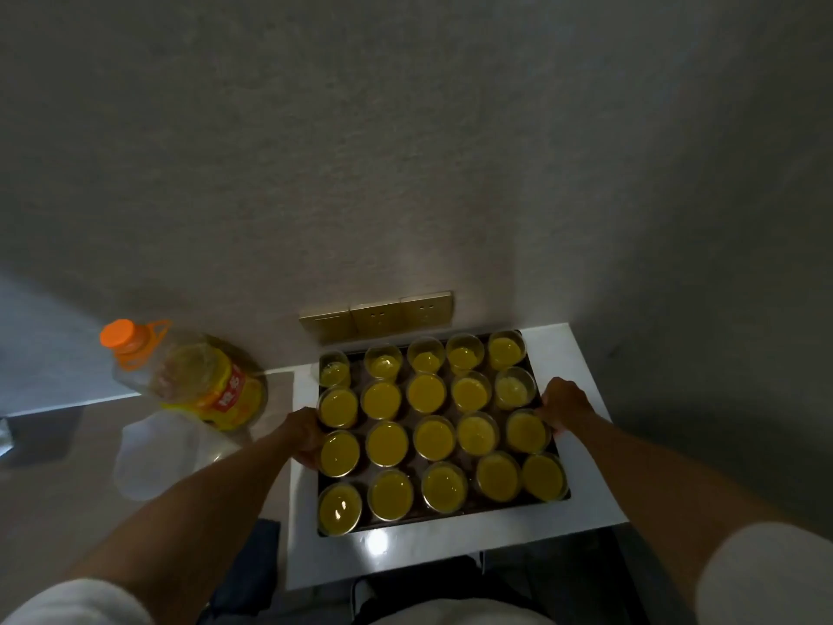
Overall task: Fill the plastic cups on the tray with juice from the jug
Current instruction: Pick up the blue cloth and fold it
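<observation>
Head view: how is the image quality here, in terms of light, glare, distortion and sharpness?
Head view: dim and grainy overall; a bright glare spot on the white counter just in front of the tray; wide-angle bending stretches the forearms and tilts the jug; edges are soft, the sleeves blurred; cups stay readable.

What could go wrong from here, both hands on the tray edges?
1. The cups are filled close to their rims and unlidded; if the left hand and right hand lift or tilt the tray unevenly, juice likely slops over.
2. The cups stand tightly packed, so one tipping could knock its neighbours.
</observation>
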A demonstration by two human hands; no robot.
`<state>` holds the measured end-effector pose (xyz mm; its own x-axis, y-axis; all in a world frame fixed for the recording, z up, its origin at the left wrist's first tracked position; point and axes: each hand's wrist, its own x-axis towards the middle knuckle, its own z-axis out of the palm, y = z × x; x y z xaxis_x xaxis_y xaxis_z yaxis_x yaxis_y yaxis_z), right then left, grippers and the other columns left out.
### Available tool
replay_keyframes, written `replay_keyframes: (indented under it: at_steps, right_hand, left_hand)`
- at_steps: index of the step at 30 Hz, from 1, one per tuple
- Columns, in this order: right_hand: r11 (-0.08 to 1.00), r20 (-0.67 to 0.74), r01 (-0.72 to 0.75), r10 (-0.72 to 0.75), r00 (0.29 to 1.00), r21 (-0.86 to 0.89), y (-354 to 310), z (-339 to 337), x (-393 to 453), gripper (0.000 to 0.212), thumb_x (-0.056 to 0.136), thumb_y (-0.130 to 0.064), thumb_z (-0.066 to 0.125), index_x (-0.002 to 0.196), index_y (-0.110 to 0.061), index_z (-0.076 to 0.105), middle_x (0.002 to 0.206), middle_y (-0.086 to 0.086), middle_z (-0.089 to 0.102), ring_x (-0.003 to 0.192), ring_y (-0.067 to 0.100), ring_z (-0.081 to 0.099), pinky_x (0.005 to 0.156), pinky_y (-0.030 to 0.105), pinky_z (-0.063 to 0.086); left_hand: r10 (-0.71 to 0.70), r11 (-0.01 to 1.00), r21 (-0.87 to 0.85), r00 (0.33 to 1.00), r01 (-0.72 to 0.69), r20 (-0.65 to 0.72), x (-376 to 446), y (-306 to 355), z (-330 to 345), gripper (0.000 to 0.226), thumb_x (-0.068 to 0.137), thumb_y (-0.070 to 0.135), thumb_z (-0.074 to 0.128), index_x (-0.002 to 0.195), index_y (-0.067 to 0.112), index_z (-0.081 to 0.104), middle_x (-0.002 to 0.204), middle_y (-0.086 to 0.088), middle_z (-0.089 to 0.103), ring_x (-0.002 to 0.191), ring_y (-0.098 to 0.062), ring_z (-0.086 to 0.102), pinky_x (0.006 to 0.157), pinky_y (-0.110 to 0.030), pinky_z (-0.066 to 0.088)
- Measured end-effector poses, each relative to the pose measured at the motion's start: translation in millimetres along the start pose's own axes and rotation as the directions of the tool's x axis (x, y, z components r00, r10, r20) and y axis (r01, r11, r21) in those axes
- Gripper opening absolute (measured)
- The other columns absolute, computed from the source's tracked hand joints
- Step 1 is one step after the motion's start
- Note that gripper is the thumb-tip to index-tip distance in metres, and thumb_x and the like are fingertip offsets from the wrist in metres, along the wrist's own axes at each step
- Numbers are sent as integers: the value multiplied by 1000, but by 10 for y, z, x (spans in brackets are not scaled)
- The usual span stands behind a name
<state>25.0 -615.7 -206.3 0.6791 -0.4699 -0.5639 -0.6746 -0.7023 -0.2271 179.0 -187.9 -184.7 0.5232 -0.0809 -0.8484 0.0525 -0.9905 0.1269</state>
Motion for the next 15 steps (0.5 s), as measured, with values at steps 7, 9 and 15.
replay_keyframes:
  at_steps: [7, 9, 15]
  right_hand:
    - [999, 10, 44, -44, 999, -17, 271, -193, 113, 41, 89, -37, 77, 98, -13, 44, 108, 12, 62, 89, 23, 55, 68, 30, 43]
    - [999, 16, 50, -50, 999, -9, 368, -239, 162, 41, 89, -37, 77, 98, -13, 45, 109, 13, 63, 89, 22, 55, 72, 31, 45]
    - [996, 37, 37, -40, 999, 77, 685, -338, 319, 44, 88, -35, 80, 72, -18, 43, 85, 9, 59, 88, 29, 65, 76, 37, 54]
  left_hand:
    - [32, 999, 4, 998, -33, 61, 316, 192, 165, 87, 58, 60, 80, 133, 25, 54, 137, 0, 61, 123, -20, 59, 107, -38, 49]
    - [25, 987, -158, 1000, -27, -15, 37, 457, 170, 48, 83, 27, 78, 125, 16, 59, 124, -8, 67, 107, -25, 69, 86, -39, 61]
    - [-10, 952, -306, 998, 31, 69, 463, 572, 232, 82, 49, 42, 88, 120, 10, 61, 120, -10, 70, 113, -28, 66, 105, -45, 52]
